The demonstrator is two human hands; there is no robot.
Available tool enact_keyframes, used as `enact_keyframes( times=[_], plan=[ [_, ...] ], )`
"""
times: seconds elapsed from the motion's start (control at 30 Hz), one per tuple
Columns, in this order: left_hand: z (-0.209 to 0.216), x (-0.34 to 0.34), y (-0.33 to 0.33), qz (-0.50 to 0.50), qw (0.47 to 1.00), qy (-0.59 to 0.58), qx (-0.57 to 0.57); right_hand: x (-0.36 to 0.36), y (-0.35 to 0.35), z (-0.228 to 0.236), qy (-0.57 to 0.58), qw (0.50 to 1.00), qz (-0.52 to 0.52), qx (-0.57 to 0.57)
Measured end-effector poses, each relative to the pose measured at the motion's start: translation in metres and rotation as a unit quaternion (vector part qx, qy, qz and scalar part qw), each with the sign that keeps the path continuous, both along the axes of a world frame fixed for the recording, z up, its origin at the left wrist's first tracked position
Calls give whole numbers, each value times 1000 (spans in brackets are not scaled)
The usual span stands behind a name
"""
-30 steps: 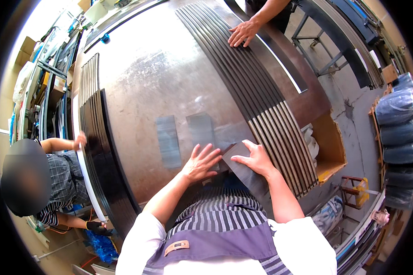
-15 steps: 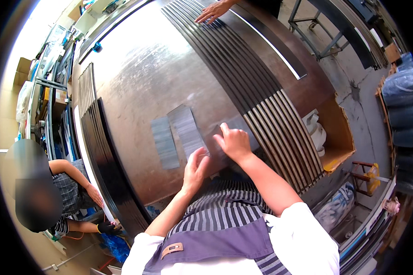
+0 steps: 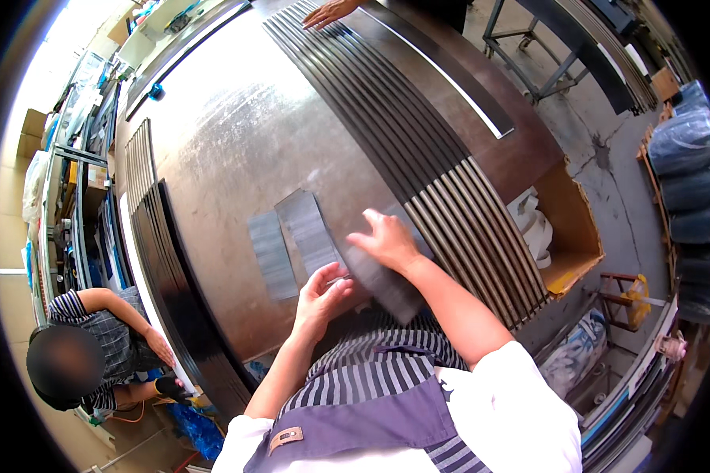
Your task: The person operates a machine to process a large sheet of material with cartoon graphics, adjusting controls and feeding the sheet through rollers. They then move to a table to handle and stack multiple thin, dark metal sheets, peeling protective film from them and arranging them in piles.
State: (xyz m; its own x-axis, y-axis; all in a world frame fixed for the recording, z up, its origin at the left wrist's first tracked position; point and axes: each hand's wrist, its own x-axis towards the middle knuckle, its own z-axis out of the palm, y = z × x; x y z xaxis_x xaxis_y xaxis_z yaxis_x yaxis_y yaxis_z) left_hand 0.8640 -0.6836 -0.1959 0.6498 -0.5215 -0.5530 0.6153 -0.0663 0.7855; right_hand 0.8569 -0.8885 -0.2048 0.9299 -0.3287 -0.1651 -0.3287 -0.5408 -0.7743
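Observation:
Two thin grey rectangular sheets lie on the brown worktable [image 3: 213, 142] before me, a lighter one [image 3: 272, 256] on the left and a darker one [image 3: 308, 230] beside it. My left hand [image 3: 319, 298] is at the near end of the darker sheet, fingers loosely curled and thumb apart; nothing shows in it. A third grey sheet [image 3: 390, 288], smeared by motion, hangs tilted under my right hand [image 3: 388, 240], which grips it near its upper end. The right fingertips are partly hidden. Right of that hand runs a row of long parallel metal bars [image 3: 450, 205].
Dark long profiles [image 3: 181, 276] line the table's left edge, where a co-worker [image 3: 126, 331] stands. Another person's hand [image 3: 331, 12] rests on the bars' far end. A cardboard box [image 3: 572, 236] sits at the right corner. A white-edged dark strip [image 3: 450, 75] lies far right.
The grey sheet at my right hand has swung down toward my body and shows more fully. My left hand has curled its fingers more. The view has shifted slightly.

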Motion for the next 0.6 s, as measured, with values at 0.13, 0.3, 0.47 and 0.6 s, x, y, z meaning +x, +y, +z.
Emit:
enact_keyframes(
  times=[0.13, 0.3, 0.47, 0.6],
  plan=[
    [19, 14, -4, 43, 976, 69, -202, 0, 16, 13, 5, 879, 106, 464],
    [24, 17, 1, 34, 985, 23, -167, -1, 28, 15, 14, 860, 90, 503],
    [0, 30, 29, 72, 992, 17, -98, 8, 38, -23, -74, 951, -59, 295],
    [-40, 70, 81, 154, 962, -199, 107, 23, 28, -47, -137, 965, -140, 175]
  ],
)
